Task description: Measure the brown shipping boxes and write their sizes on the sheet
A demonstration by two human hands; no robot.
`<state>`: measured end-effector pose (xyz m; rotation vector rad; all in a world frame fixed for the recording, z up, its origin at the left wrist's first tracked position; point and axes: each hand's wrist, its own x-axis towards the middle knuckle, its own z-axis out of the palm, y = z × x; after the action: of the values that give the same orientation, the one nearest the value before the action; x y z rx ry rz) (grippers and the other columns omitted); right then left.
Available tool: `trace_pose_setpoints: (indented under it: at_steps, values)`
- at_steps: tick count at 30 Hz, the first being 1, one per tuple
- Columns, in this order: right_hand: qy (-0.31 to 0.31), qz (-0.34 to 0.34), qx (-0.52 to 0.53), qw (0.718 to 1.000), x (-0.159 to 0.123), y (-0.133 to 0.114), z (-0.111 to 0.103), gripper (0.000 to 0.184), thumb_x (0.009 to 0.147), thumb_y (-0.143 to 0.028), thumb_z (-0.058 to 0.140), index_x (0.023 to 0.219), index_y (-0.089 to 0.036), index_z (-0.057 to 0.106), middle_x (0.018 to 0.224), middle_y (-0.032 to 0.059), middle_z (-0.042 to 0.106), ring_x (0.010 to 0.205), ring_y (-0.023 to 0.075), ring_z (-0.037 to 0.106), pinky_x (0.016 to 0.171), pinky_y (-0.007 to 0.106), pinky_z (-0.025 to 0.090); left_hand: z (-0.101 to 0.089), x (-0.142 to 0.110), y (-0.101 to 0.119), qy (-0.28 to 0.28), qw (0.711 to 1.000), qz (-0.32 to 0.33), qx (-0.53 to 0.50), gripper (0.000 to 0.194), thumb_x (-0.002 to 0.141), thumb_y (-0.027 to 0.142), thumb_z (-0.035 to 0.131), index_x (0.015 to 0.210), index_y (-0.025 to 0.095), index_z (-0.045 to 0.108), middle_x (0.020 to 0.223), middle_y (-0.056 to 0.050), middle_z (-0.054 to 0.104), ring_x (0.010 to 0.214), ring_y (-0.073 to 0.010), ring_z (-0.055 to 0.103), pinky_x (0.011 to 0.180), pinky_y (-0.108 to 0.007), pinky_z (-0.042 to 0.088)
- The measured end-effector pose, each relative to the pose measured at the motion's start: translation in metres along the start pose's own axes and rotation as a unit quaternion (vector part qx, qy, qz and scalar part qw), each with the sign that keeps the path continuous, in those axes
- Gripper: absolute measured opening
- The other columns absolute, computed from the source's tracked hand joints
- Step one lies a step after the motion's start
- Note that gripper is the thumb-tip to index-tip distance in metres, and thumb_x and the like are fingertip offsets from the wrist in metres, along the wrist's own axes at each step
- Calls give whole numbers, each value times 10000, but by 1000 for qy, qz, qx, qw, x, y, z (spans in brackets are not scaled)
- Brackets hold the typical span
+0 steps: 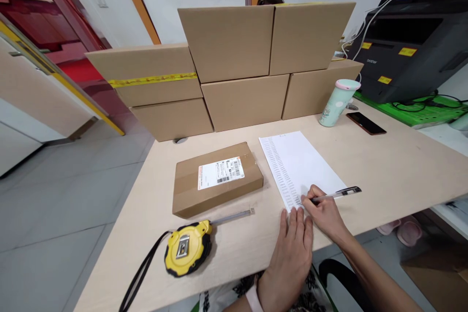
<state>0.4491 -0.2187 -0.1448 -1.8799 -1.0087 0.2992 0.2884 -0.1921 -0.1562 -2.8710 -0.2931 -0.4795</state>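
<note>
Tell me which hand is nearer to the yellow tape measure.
Left. The left hand rests at the near edge of the paper, to the right of the tape measure; the right hand, holding the pen, is farther right.

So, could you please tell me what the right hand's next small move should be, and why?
Probably a short pen stroke on the sheet: the right hand grips the pen in a writing hold, its writing end by the lower part of the printed columns, while the left hand lies flat at the sheet's near edge.
</note>
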Motion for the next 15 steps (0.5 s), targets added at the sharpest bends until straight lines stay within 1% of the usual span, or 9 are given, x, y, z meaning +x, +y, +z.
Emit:
trace_pose_setpoints:
  at_steps: [5,10,15]
  values:
    - [0,3,1,1000,0,0,0,290,821,-325,534,594,-251,369,557,-55,388,523,129,420,517,261,350,-1,0,0,-11,1000,1,1,525,939,211,411,1421,3,417,1460,-241,466,1372,-341,427,1123,-555,378]
    - [6,4,18,1000,3,-1,-4,278,803,-320,548,590,-250,384,555,-51,394,524,130,409,511,260,350,-2,0,-1,-9,1000,2,-8,530,939,211,413,1416,-19,411,1464,-255,451,1373,-362,417,1122,-553,380]
    - [12,2,26,1000,3,-1,-6,279,810,-339,554,597,-249,399,564,-49,402,531,132,419,518,260,357,-2,-1,-1,-11,1000,-2,-12,536,936,208,416,1427,-8,398,1470,-242,446,1381,-370,398,1128,-542,378]
